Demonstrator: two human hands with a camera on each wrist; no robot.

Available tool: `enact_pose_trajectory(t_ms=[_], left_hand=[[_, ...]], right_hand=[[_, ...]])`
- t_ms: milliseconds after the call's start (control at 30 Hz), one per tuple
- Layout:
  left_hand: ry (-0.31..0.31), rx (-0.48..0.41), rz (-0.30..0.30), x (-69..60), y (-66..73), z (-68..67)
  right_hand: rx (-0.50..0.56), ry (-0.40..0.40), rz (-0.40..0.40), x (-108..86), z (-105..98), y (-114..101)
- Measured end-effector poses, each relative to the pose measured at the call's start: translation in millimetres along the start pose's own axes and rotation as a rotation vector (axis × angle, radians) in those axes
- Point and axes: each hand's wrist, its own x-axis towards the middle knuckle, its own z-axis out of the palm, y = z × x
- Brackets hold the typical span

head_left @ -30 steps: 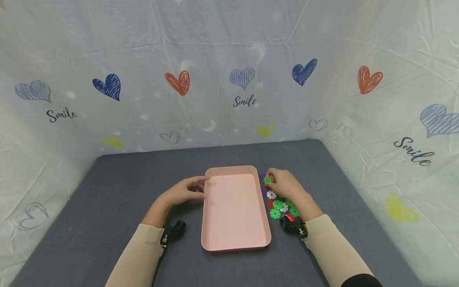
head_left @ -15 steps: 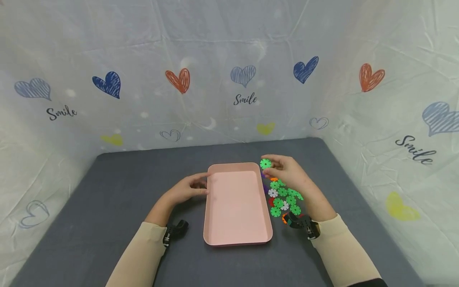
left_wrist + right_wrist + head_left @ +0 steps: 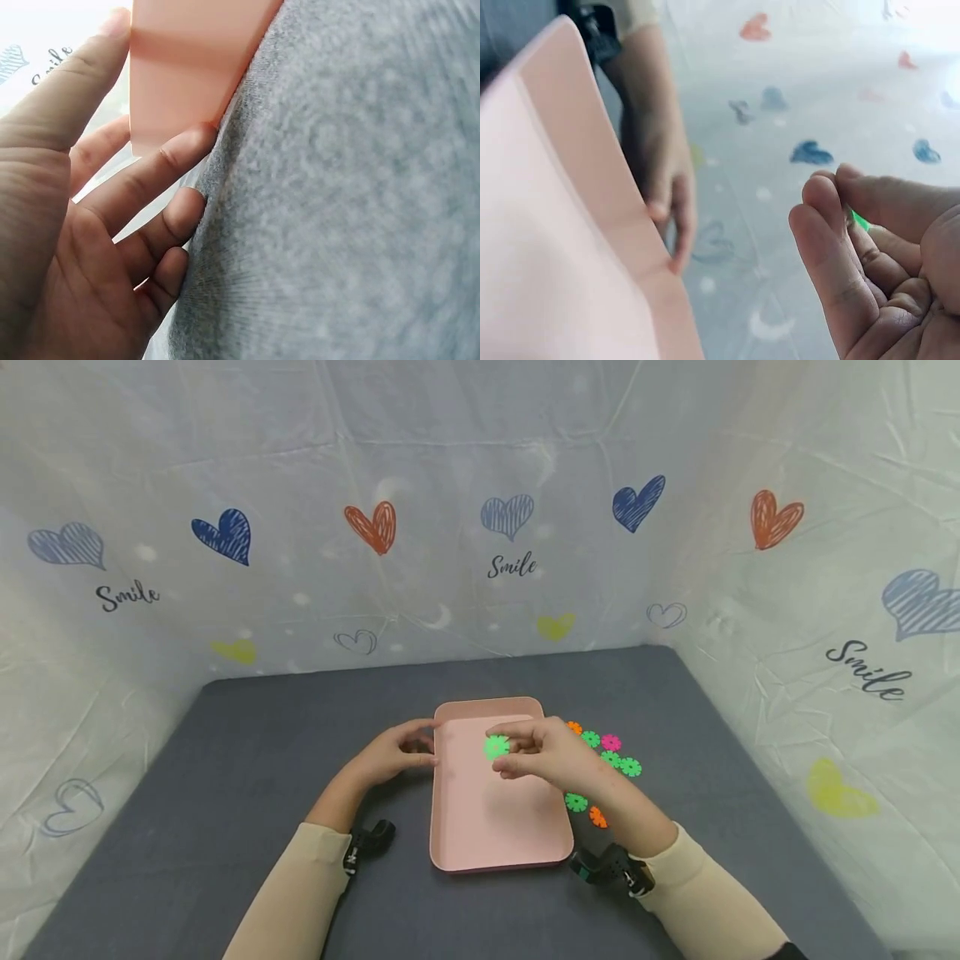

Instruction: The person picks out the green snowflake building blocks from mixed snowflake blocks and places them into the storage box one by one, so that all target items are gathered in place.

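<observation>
My right hand [image 3: 551, 752] is over the far half of the pink tray [image 3: 495, 827], pinching a green notched plastic disc [image 3: 496, 747], a snowflake-shaped building piece. Only a green sliver [image 3: 860, 220] of that disc shows past the fingers in the right wrist view. At the tray's left side rests my left hand [image 3: 386, 756], its thumb and fingertips touching the edge. The left wrist view has the thumb near the rim and the fingers, loosely bent, along the outer wall [image 3: 191, 75]. No pieces show on the visible tray floor.
Right of the tray lie loose notched discs, among them orange [image 3: 598, 817], pink [image 3: 611, 742] and several green [image 3: 630, 767] ones; my right hand and forearm hide part of that pile. A grey cloth [image 3: 300, 718] covers the table, with a heart-printed curtain [image 3: 450, 610] around it.
My right hand picked a green disc from the pile on the right, lifted it and carried it left over the tray. The left hand has stayed at the tray's left edge.
</observation>
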Motion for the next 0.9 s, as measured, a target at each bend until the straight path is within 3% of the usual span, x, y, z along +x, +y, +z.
enact_pose_trajectory(t_ms=[167,400,533,700,867,900], left_hand=[[0.018,0.027,-0.004,-0.3,-0.1,1.6],[0.016,0.022,0.006,-0.1,-0.1,2.2],[0.007,0.018,0.013,-0.7,0.7,1.2],[-0.001,0.012,0.02,-1.8,2.9,0.7],[0.004,0.01,0.027,-2.4,1.9,0.6],[0.005,0.007,0.026,-3.9,7.1,0.1]], right_hand=[[-0.042,-0.06,0.02,4.1,28,10],[-0.383,-0.149,-0.023,10.2,63,36],[-0.511,-0.244,-0.043,10.3,78,48],[-0.565,-0.325,-0.059,9.4,86,55],[-0.551,-0.313,-0.057,9.7,85,56],[-0.542,-0.308,-0.041,9.5,85,55]])
